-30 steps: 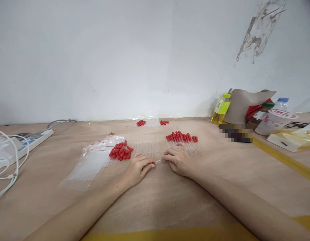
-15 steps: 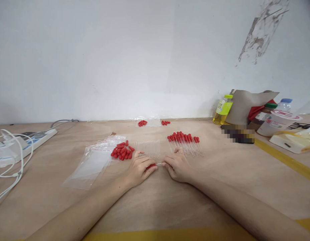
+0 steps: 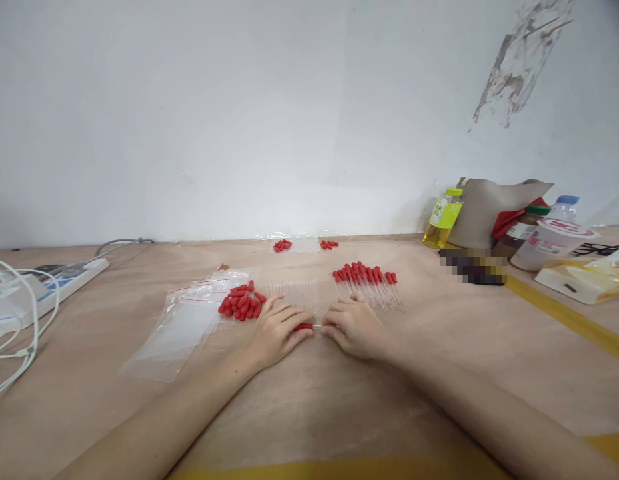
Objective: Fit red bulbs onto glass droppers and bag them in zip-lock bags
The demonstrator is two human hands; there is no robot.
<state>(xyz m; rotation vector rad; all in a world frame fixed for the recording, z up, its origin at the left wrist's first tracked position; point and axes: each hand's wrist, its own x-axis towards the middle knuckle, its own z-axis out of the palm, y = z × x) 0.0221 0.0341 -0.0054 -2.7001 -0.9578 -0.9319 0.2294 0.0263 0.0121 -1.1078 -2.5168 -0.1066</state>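
My left hand [image 3: 278, 333] is closed with a red rubber dropper bulb [image 3: 303, 327] between thumb and fingers. From its open end a thin glass dropper tube [image 3: 317, 327] runs across to my right hand [image 3: 357, 327], which pinches it; most of the tube is hidden by the fingers. Bulb and tube lie in line, the join partly covered. Beyond my hands is a row of bare glass tubes [image 3: 300, 291]. A heap of loose red bulbs [image 3: 242, 303] sits by my left hand. Past my right hand lie several droppers [image 3: 359, 272] with bulbs fitted.
Clear zip bags [image 3: 172, 333] lie flat at the left, near a white power strip [image 3: 72, 287] with cables. Two small groups of red bulbs [image 3: 283, 246] are by the wall. A yellow drink bottle [image 3: 442, 220], a grey bag [image 3: 477, 217] and a plastic cup [image 3: 554, 247] stand at right.
More of the red bulb shows between my left fingers and thumb. Both hands stay close together on the bulb and tube; the view has shifted slightly.
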